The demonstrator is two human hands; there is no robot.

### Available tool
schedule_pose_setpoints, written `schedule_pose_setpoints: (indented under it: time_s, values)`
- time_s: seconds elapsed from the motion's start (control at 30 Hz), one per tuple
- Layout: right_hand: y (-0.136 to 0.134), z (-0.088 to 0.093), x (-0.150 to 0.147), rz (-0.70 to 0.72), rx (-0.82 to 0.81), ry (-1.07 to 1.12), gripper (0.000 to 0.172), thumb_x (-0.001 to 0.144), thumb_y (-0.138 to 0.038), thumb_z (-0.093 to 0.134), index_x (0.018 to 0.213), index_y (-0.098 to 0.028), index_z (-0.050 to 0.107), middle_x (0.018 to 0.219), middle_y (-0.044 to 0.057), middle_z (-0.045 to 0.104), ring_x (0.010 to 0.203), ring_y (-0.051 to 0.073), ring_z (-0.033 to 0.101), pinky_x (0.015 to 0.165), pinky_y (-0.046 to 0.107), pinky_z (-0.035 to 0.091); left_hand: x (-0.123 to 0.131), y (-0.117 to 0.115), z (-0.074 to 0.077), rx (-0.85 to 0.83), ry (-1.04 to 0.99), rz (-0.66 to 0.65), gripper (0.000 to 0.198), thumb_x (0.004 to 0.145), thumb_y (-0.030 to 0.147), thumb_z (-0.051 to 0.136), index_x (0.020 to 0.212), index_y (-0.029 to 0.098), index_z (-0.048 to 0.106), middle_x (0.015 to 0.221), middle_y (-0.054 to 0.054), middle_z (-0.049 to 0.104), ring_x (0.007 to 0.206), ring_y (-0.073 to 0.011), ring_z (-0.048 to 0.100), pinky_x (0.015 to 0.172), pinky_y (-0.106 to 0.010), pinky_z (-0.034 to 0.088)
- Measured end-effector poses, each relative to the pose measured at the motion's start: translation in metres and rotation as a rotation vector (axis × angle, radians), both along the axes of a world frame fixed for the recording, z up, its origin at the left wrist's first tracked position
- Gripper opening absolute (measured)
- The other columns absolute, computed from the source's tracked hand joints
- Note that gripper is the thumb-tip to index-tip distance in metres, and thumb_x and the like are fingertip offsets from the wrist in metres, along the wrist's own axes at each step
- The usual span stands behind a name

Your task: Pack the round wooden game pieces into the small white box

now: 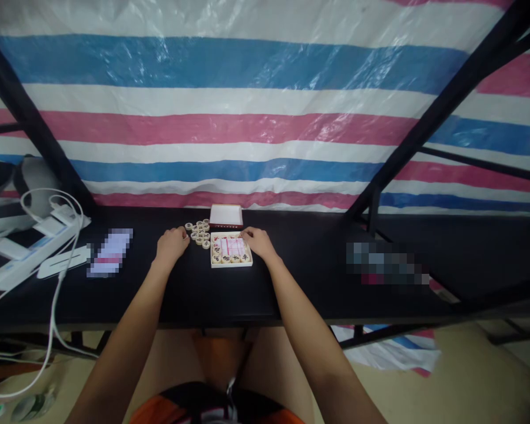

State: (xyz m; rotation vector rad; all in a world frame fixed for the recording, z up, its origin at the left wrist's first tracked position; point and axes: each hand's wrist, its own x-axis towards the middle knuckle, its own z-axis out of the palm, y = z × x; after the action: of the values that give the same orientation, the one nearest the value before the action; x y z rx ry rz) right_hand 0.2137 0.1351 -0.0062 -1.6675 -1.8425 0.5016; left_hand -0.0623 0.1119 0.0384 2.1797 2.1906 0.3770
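Note:
A white box (231,265) on the black table holds several round pieces with characters, and a pink-and-white sheet (232,247) covers its middle. My right hand (257,240) touches the box's upper right corner, fingers bent together; what they hold, if anything, is too small to name. Left of the box lies a loose group of round pieces (200,232). Beside that group rests my left hand (173,242), its fingers curled and their tips partly hidden. Behind the box sits a box lid (226,215) with a white inside and a dark red edge.
On the black table (221,300), a blurred phone-like item (111,252), a white flat item (64,262), a power strip (35,253) and white cables lie left. A blurred object (386,265) lies right. Black metal bars rise at both sides before a striped sheet (229,129).

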Motion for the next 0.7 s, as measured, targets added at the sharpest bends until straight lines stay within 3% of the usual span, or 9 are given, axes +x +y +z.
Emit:
schedule_pose_setpoints:
  time_s: [0.1, 0.23, 0.33, 0.5, 0.7]
  values:
    - [0.0, 0.0, 0.0, 0.004, -0.002, -0.004, 0.025, 0.086, -0.032, 0.049, 0.091, -0.024, 0.072, 0.088, 0.002, 0.073, 0.084, 0.018, 0.065, 0.073, 0.023, 0.043, 0.009, -0.001, 0.002, 0.104, -0.114, -0.147, 0.016, 0.084, 0.029, 0.053, 0.092, 0.02, 0.064, 0.095, -0.009, 0.067, 0.093, -0.0262, 0.061, 0.078, -0.034, 0.046]
    - [0.0, 0.001, -0.001, 0.001, -0.006, -0.018, 0.025, 0.087, -0.032, 0.049, 0.091, -0.024, 0.072, 0.088, 0.003, 0.073, 0.085, 0.018, 0.065, 0.074, 0.023, 0.043, 0.034, -0.006, -0.002, 0.183, -0.367, -0.529, 0.018, 0.087, 0.034, 0.054, 0.088, 0.02, 0.065, 0.092, -0.005, 0.068, 0.089, -0.0206, 0.061, 0.083, -0.032, 0.045]
    - [-0.001, 0.002, -0.002, -0.004, -0.015, -0.025, 0.026, 0.086, -0.032, 0.049, 0.092, -0.024, 0.072, 0.087, 0.003, 0.073, 0.084, 0.017, 0.065, 0.073, 0.022, 0.043, 0.052, -0.009, -0.011, 0.174, -0.413, -0.706, 0.017, 0.086, 0.034, 0.057, 0.089, 0.019, 0.067, 0.091, -0.005, 0.069, 0.09, -0.0201, 0.06, 0.085, -0.033, 0.045]
    - [-0.001, 0.003, -0.002, -0.007, -0.027, -0.035, 0.026, 0.087, -0.032, 0.049, 0.092, -0.024, 0.072, 0.088, 0.003, 0.073, 0.083, 0.017, 0.065, 0.073, 0.022, 0.043, 0.063, -0.012, -0.018, 0.088, -0.356, -0.766, 0.015, 0.086, 0.031, 0.058, 0.088, 0.019, 0.069, 0.095, -0.005, 0.07, 0.094, -0.02, 0.06, 0.089, -0.033, 0.044]
    - [0.0, 0.003, -0.002, -0.007, -0.022, -0.032, 0.025, 0.087, -0.032, 0.049, 0.093, -0.024, 0.072, 0.09, 0.003, 0.073, 0.086, 0.017, 0.065, 0.075, 0.022, 0.044, 0.063, -0.021, -0.007, 0.042, -0.322, -0.775, 0.02, 0.09, 0.03, 0.052, 0.086, 0.02, 0.07, 0.093, -0.005, 0.07, 0.096, -0.0201, 0.06, 0.092, -0.034, 0.043]
